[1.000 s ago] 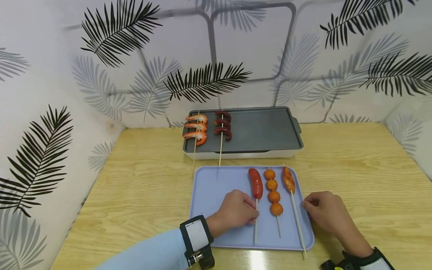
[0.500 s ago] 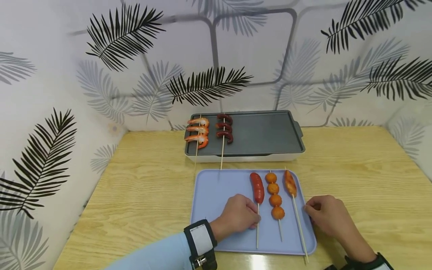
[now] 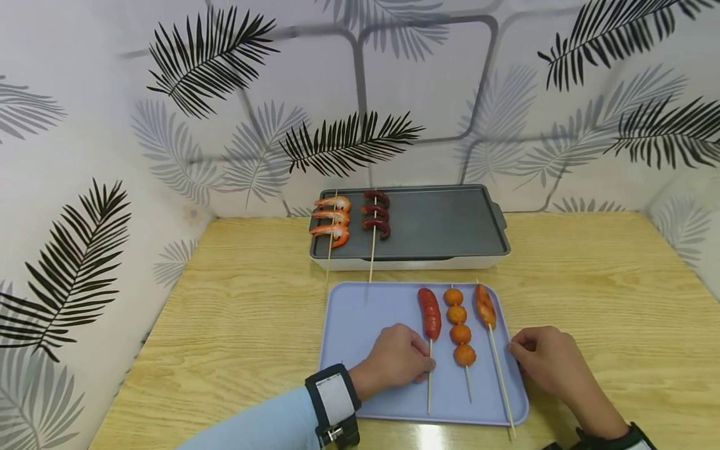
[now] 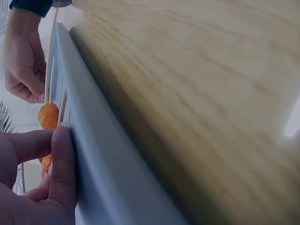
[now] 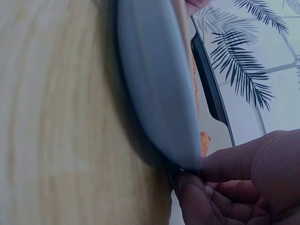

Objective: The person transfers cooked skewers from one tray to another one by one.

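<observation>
Sausage skewer (image 3: 430, 325) lay on the blue tray (image 3: 360, 312), leftmost of the three sticks there, its red sausage toward the far edge and its bare stick running back toward me. My left hand (image 3: 394, 361) sat on the tray just left of that stick, fingers (image 3: 419, 350) curled and closed in against it; from the left wrist view I could see a fingertip (image 4: 61, 154) pressed to the tray beside a stick, but I could not tell for sure whether I had the stick pinched or was only touching it. To lift it well, I judged I should take the bare stick close below the meat, between thumb and forefinger, and raise it level so the sausage did not swing into the meatball skewer (image 3: 460, 331) just to its right. My right hand (image 3: 548, 362) was at the right edge of the tray, fingers (image 5: 225, 164) curled round the rim to steady it on the table (image 3: 242, 325). Next to that rim lay the third skewer (image 3: 488, 319). At the far side, the griddle (image 3: 444, 219) carried a shrimp skewer (image 3: 332, 219) and a dark sausage skewer (image 3: 375, 215) at its left end
</observation>
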The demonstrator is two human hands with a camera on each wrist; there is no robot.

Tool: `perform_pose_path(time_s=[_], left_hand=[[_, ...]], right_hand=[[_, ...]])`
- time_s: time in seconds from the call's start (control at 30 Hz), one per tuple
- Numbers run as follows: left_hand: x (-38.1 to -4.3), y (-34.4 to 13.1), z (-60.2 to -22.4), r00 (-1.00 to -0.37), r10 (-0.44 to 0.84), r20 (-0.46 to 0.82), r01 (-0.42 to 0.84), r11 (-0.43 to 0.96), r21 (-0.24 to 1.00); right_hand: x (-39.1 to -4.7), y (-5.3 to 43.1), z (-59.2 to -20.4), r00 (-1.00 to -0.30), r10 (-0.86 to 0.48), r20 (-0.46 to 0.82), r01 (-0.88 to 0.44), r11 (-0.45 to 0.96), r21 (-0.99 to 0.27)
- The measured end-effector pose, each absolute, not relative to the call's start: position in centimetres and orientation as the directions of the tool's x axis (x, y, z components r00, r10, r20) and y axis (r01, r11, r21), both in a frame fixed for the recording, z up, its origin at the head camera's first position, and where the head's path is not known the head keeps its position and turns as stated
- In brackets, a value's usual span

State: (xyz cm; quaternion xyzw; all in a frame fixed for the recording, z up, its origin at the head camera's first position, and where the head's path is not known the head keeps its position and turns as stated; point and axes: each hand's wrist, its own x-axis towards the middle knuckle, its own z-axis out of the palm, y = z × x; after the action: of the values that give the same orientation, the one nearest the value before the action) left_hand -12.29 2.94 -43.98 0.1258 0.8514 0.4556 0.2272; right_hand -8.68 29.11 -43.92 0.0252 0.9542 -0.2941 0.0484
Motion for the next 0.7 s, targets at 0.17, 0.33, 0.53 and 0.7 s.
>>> perform_pose_path(time_s=[0.17, 0.33, 0.53, 0.7], left_hand=[[-13.4, 1.8, -43.5, -0.854, 0.439, -0.279, 0.034, 0.582, 0.812], [-15.5, -0.4, -42.1, -0.867, 0.400, -0.297, 0.016, 0.617, 0.787], [-18.0, -3.5, -40.5, -0.897, 0.320, -0.305, -0.057, 0.600, 0.798], [-19.5, -4.9, -39.5, -0.921, 0.246, -0.302, -0.120, 0.559, 0.820]], right_hand=[[-8.6, 29.1, -44.0, -0.993, 0.032, -0.117, 0.094, 0.815, -0.571], [-8.5, 29.1, -44.0, -0.994, 0.032, -0.108, 0.088, 0.814, -0.575], [-8.5, 29.1, -43.9, -0.995, 0.028, -0.095, 0.077, 0.816, -0.573], [-8.6, 29.1, -43.9, -0.994, 0.032, -0.104, 0.086, 0.817, -0.571]])
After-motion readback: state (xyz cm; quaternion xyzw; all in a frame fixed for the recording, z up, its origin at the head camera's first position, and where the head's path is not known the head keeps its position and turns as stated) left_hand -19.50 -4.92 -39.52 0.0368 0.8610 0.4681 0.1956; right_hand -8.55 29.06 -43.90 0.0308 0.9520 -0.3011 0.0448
